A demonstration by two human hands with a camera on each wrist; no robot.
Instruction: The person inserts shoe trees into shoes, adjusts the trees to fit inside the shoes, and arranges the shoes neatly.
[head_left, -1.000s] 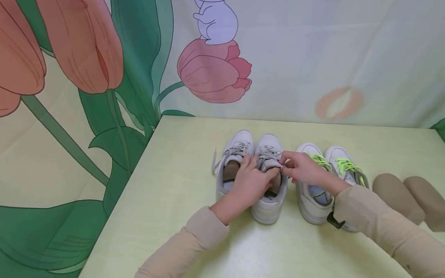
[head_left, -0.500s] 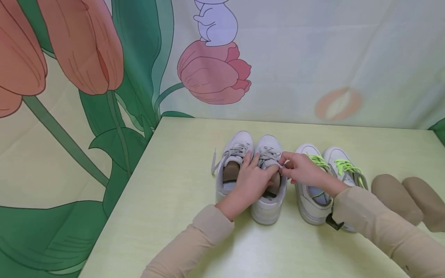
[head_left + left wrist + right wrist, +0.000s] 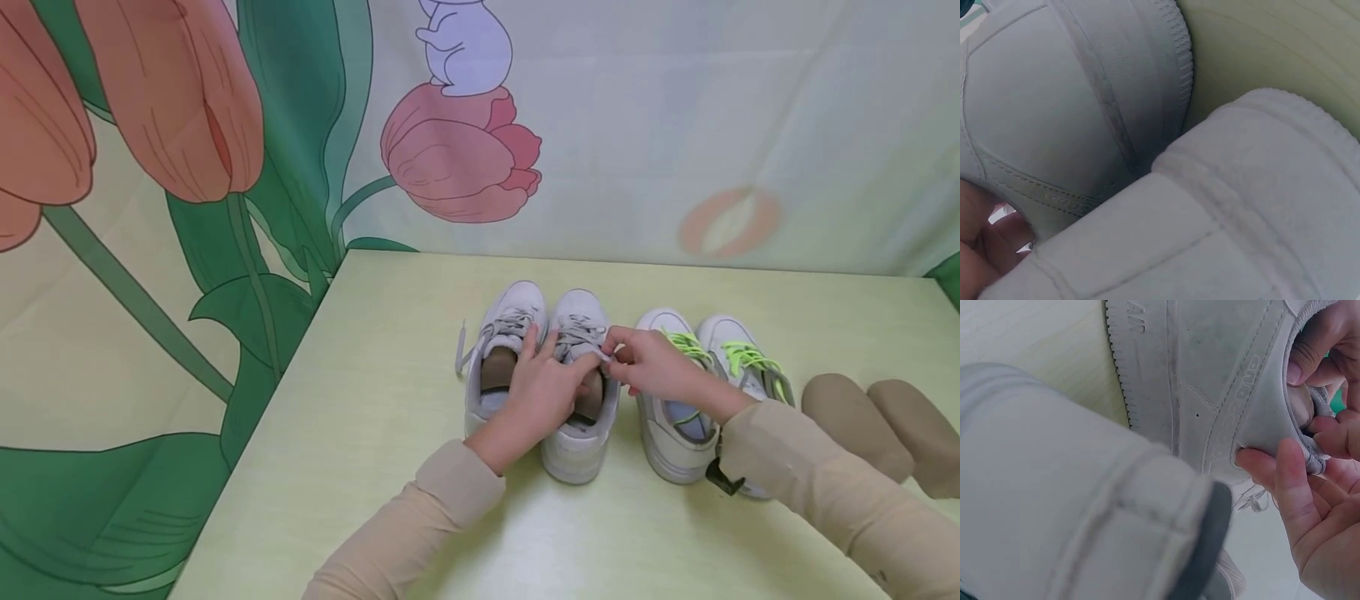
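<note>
A pair of white sneakers with grey laces stands side by side, toes away from me. Both hands are at the opening of the right-hand sneaker of this pair. My left hand reaches over from the left, with its thumb and some fingers gripping around the tongue. From the right, my right hand pinches the upper edge beside the lace eyelets, thumb and forefinger together. A brown insert fills this sneaker's mouth. The left-hand sneaker holds another brown insert, its lace end trailing left.
Close right stands a second white pair with neon-green laces; its nearer sneaker sits under my right forearm. Two tan rounded shoe forms lie farther right. A tulip-printed cloth hangs behind the pale yellow table.
My left wrist and forearm have shifted slightly right. Both hands stay at the same sneaker, with its tongue area and the right-hand pinch nearly unchanged.
</note>
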